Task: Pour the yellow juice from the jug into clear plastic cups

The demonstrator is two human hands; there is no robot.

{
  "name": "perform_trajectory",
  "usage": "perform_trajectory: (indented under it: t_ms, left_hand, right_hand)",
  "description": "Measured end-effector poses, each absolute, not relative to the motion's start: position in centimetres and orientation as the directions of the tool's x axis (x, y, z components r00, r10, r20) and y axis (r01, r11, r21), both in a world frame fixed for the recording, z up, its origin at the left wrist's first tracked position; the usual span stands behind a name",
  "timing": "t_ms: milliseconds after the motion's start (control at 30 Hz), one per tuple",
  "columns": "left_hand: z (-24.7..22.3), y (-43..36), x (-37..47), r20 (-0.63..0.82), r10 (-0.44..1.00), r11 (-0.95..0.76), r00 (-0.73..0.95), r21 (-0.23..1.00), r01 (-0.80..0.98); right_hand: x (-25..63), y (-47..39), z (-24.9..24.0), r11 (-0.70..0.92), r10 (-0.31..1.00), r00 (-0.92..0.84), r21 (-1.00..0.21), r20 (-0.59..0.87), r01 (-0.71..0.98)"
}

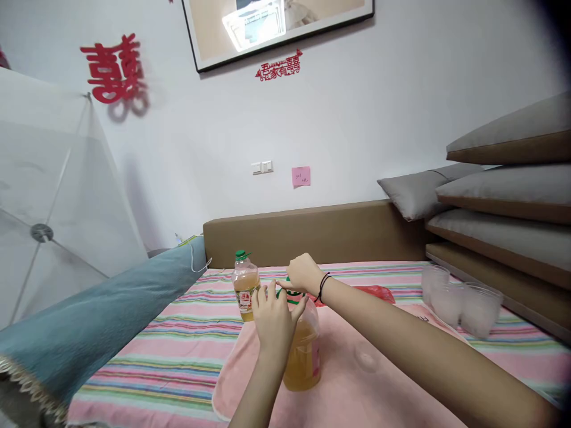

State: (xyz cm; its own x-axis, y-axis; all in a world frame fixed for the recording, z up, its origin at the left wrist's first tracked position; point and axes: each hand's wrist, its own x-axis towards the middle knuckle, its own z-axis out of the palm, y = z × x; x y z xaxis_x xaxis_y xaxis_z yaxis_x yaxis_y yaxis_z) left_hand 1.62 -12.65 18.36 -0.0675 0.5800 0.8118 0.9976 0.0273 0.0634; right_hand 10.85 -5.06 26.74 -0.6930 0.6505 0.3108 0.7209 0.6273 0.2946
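Observation:
A large clear plastic bottle [303, 365] of amber liquid stands upright on a pink cloth [357, 380] in front of me. My right hand [306, 273] is closed around its green cap [291, 291] from above; most of the cap is hidden by the fingers. Beside the bottle's neck is my left hand [274, 318], fingers spread and thumb stretched toward the bottle's shoulder; whether it presses on the plastic I cannot tell. Behind and to the left stands a second bottle [246, 285] with a green cap, a label and similar liquid.
Several translucent plastic tubs [479, 309] stand at the right. A red plastic bag [372, 292] lies behind the front bottle. Grey cushions [508, 190] are piled on the right, and a blue-covered armrest [111, 303] runs along the left of the striped sheet [178, 356].

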Motion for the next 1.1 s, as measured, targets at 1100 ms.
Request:
perform_trajectory:
  t_ms: [1100]
  left_hand:
    - [16.6, -7.6, 1.2, 0.396, 0.849, 0.035, -0.35, 0.617, 0.786]
  right_hand:
    - [10.3, -1.0, 24.1, 0.739, 0.462, -0.803, 0.336, 0.377, 0.584]
